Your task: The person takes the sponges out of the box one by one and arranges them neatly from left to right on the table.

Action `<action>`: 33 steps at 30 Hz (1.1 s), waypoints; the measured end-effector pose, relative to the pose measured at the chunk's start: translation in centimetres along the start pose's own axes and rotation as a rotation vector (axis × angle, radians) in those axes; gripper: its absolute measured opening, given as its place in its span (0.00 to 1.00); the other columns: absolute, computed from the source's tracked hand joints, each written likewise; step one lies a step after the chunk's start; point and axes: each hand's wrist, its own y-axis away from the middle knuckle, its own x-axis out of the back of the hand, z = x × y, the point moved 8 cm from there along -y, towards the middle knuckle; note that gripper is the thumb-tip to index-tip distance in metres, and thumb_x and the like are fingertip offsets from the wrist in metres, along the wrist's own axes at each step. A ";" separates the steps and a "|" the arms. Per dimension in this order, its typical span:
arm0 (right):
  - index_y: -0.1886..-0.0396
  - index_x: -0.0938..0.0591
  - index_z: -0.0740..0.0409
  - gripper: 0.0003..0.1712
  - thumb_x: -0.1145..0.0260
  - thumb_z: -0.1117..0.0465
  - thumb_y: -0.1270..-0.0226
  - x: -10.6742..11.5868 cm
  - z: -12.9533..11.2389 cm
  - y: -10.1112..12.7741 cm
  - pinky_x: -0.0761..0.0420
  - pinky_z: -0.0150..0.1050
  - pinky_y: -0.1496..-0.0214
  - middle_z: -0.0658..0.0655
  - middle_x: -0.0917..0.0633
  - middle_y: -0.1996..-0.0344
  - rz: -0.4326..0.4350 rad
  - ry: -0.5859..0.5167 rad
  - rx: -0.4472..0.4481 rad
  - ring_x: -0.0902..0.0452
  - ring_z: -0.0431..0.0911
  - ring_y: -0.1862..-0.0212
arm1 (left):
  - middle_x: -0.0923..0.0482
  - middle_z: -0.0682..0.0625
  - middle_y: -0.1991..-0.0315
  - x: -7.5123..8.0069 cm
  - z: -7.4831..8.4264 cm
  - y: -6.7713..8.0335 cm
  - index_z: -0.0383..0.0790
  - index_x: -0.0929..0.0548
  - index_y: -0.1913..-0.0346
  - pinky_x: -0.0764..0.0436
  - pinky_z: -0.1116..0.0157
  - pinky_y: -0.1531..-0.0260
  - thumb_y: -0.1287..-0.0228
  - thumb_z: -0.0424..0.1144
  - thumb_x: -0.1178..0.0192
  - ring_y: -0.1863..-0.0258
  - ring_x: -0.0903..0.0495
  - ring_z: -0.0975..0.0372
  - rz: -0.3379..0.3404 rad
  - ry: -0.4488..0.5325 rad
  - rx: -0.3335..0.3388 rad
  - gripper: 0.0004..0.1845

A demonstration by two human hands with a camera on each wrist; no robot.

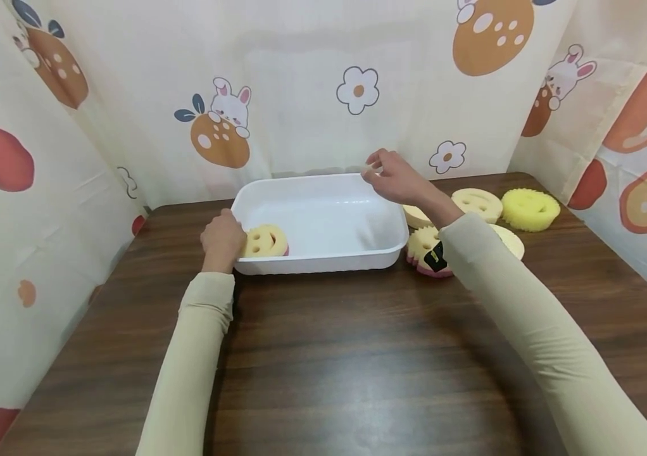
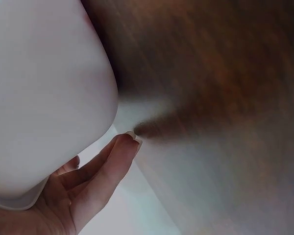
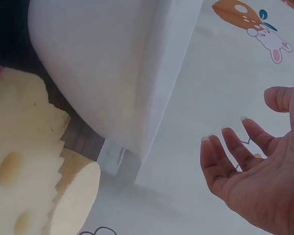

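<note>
A white rectangular basin point(image 1: 323, 261) stands on the table near the back curtain. My left hand point(image 1: 223, 239) grips its left rim; in the left wrist view the fingers point(image 2: 105, 181) extend along the outer wall. Inside the basin, at the left end, lies a round smiley-face sponge point(image 1: 269, 240), cream on top with a pink edge, right beside that hand. My right hand point(image 1: 394, 177) hovers over the back right corner of the basin, holding nothing. In the right wrist view its fingers point(image 3: 237, 149) are spread and loosely bent, apart from the basin wall point(image 3: 103, 63).
Right of the basin are several more sponges: a spiky-edged cream and pink one point(image 1: 421, 239), a round cream one point(image 1: 476, 202) and a bright yellow spiky-edged one point(image 1: 530, 209). My right forearm partly covers others. Patterned curtains point(image 1: 312, 82) enclose the dark wooden table point(image 1: 323, 354) behind and at both sides.
</note>
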 end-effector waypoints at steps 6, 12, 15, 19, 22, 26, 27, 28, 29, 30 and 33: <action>0.28 0.39 0.61 0.33 0.52 0.46 0.22 -0.7 -0.1 -0.6 0.31 0.57 0.31 0.65 0.36 0.29 -0.017 0.033 0.007 0.36 0.60 0.30 | 0.23 0.30 0.45 0.0 -0.2 -0.2 0.27 0.36 0.34 0.22 0.45 0.47 0.23 0.41 0.60 0.48 0.20 0.42 0.007 0.022 0.012 0.24; 0.29 0.39 0.60 0.32 0.52 0.45 0.22 -0.8 -0.4 -1.0 0.30 0.56 0.31 0.65 0.36 0.29 -0.020 0.044 0.028 0.36 0.59 0.30 | 0.23 0.30 0.46 0.2 -0.1 -0.2 0.26 0.36 0.34 0.21 0.46 0.48 0.23 0.41 0.60 0.49 0.20 0.42 0.017 0.020 0.012 0.24; 0.29 0.39 0.60 0.32 0.52 0.45 0.22 -0.9 -0.6 -1.2 0.30 0.57 0.32 0.65 0.35 0.29 -0.018 0.046 0.036 0.35 0.59 0.31 | 0.23 0.30 0.45 0.2 0.0 -0.1 0.26 0.36 0.34 0.22 0.45 0.47 0.23 0.41 0.60 0.48 0.20 0.42 0.018 0.019 0.014 0.24; 0.28 0.39 0.60 0.32 0.53 0.46 0.22 -1.1 -0.7 -1.5 0.29 0.57 0.32 0.65 0.35 0.29 -0.026 0.054 0.032 0.34 0.59 0.32 | 0.24 0.30 0.44 0.1 0.1 0.1 0.27 0.36 0.34 0.23 0.45 0.45 0.23 0.41 0.60 0.46 0.21 0.41 0.011 0.020 0.018 0.24; 0.28 0.39 0.60 0.31 0.53 0.47 0.22 -1.4 -0.9 -1.6 0.30 0.57 0.32 0.65 0.36 0.29 -0.032 0.052 0.037 0.34 0.59 0.31 | 0.24 0.30 0.43 0.0 0.0 0.0 0.27 0.36 0.34 0.23 0.45 0.45 0.23 0.41 0.60 0.45 0.21 0.41 0.010 0.023 0.020 0.24; 0.28 0.38 0.60 0.31 0.53 0.47 0.21 -1.5 -1.3 -2.0 0.30 0.56 0.32 0.66 0.36 0.29 -0.036 0.043 0.054 0.34 0.59 0.32 | 0.23 0.30 0.44 -0.1 -0.1 -0.1 0.27 0.36 0.34 0.22 0.45 0.46 0.23 0.41 0.60 0.46 0.21 0.41 0.019 0.022 0.017 0.24; 0.28 0.38 0.60 0.31 0.53 0.47 0.21 -1.6 -1.4 -2.1 0.30 0.56 0.32 0.66 0.36 0.29 -0.037 0.045 0.057 0.34 0.59 0.32 | 0.23 0.30 0.44 -0.1 -0.1 -0.2 0.27 0.36 0.34 0.22 0.45 0.46 0.23 0.41 0.60 0.46 0.21 0.41 0.020 0.022 0.015 0.24; 0.29 0.38 0.61 0.31 0.53 0.47 0.21 -1.6 -1.5 -2.2 0.30 0.56 0.32 0.66 0.36 0.29 -0.036 0.045 0.061 0.34 0.59 0.32 | 0.23 0.30 0.44 -0.1 -0.1 -0.2 0.27 0.36 0.34 0.22 0.45 0.46 0.23 0.41 0.60 0.46 0.21 0.41 0.020 0.024 0.015 0.24; 0.29 0.38 0.61 0.31 0.53 0.47 0.22 -1.6 -1.6 -2.3 0.30 0.56 0.32 0.66 0.36 0.29 -0.035 0.048 0.067 0.33 0.59 0.32 | 0.23 0.30 0.44 -0.1 -0.1 -0.2 0.27 0.36 0.34 0.22 0.45 0.45 0.23 0.41 0.60 0.46 0.21 0.41 0.021 0.025 0.013 0.24; 0.29 0.38 0.61 0.31 0.53 0.48 0.22 -1.6 -1.7 -2.5 0.30 0.56 0.32 0.66 0.36 0.29 -0.034 0.051 0.072 0.33 0.59 0.33 | 0.23 0.30 0.44 -0.2 -0.1 -0.3 0.27 0.36 0.34 0.22 0.45 0.45 0.23 0.41 0.60 0.46 0.21 0.41 0.021 0.027 0.013 0.24; 0.29 0.37 0.60 0.30 0.53 0.48 0.22 -1.7 -1.9 -2.8 0.29 0.55 0.32 0.65 0.36 0.29 -0.031 0.054 0.078 0.33 0.59 0.32 | 0.23 0.31 0.44 -0.1 -0.1 -0.3 0.27 0.36 0.34 0.23 0.45 0.45 0.23 0.41 0.60 0.45 0.21 0.42 0.022 0.028 0.017 0.24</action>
